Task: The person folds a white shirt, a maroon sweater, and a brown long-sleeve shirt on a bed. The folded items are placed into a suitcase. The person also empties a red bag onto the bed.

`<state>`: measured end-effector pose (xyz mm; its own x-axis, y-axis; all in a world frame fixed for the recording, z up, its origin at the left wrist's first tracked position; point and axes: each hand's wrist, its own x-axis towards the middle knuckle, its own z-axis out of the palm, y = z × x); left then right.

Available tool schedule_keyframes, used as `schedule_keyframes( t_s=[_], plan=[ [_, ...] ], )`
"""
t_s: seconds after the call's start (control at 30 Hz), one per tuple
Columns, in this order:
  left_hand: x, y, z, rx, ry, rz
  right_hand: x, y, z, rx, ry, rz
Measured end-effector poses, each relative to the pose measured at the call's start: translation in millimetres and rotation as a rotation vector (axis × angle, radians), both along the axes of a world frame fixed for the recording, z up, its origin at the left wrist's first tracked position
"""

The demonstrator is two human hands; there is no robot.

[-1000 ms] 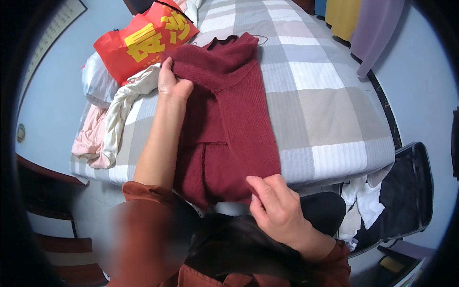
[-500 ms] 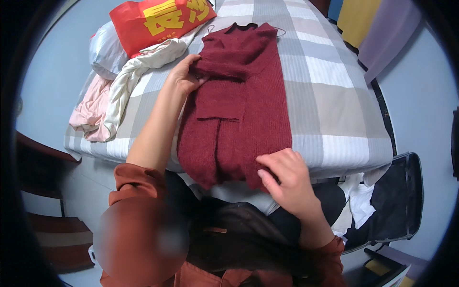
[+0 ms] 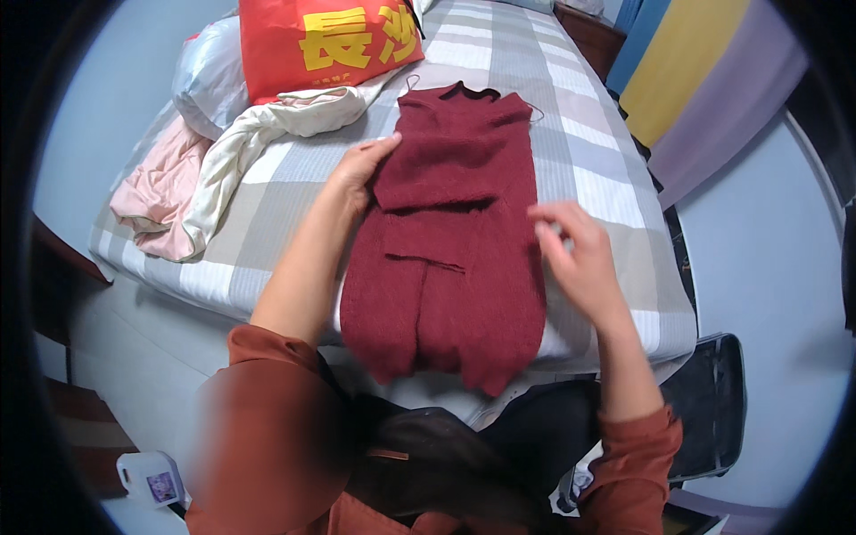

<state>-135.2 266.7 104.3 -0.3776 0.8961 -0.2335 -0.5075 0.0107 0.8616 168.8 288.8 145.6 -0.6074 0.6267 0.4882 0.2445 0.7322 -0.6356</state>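
A dark red knit sweater (image 3: 499,294) lies lengthwise on the bed, its neck end away from me and its hem at the near edge. Thin loops stick out at both shoulders. One sleeve (image 3: 423,236) is folded across the front. At the sweater's upper left side, my left hand (image 3: 361,169) has its fingers closed on the cloth at the edge; some of the fingers are hidden. My right hand (image 3: 580,259) hovers beside the sweater's right edge, fingers loosely bent and thumb apart, holding nothing.
A red bag (image 3: 276,53) with yellow print, a white plastic bag (image 3: 209,89) and pink and cream cloth (image 3: 209,192) lie on the bed's left. A black suitcase (image 3: 713,406) is open at lower right. A white jug (image 3: 152,480) stands at lower left.
My right hand has moved up from the sweater's lower right part to beside its right edge. My left hand stays at the upper left side; the folded cloth there lies flatter and lower.
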Motion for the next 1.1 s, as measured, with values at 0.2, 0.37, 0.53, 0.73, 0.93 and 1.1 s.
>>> schedule_keyframes(
  t_s=[0.2,0.37,0.53,0.73,0.93,1.1],
  plan=[
    [16.5,7.9,-2.3,0.256,0.515,0.203,-88.1,143.0,-36.2,-0.029,-0.094,-0.097],
    [45.8,-12.2,13.7,0.561,1.159,0.257,-128.2,186.2,-78.4,0.294,-0.202,-0.116],
    [69.0,-22.7,8.2,0.915,1.422,-0.121,-123.7,189.2,-92.9,0.224,-0.087,-0.177],
    [81.8,-34.3,2.1,0.844,1.489,-0.477,-107.7,193.4,-93.0,-0.052,0.261,-0.222],
    [78.7,-26.7,4.8,0.772,1.364,-0.724,-57.4,158.2,-70.3,0.691,-0.296,-0.147],
    [42.8,-47.4,-1.1,0.523,1.165,-0.163,11.2,51.3,-46.0,0.639,-0.480,-0.028]
  ],
)
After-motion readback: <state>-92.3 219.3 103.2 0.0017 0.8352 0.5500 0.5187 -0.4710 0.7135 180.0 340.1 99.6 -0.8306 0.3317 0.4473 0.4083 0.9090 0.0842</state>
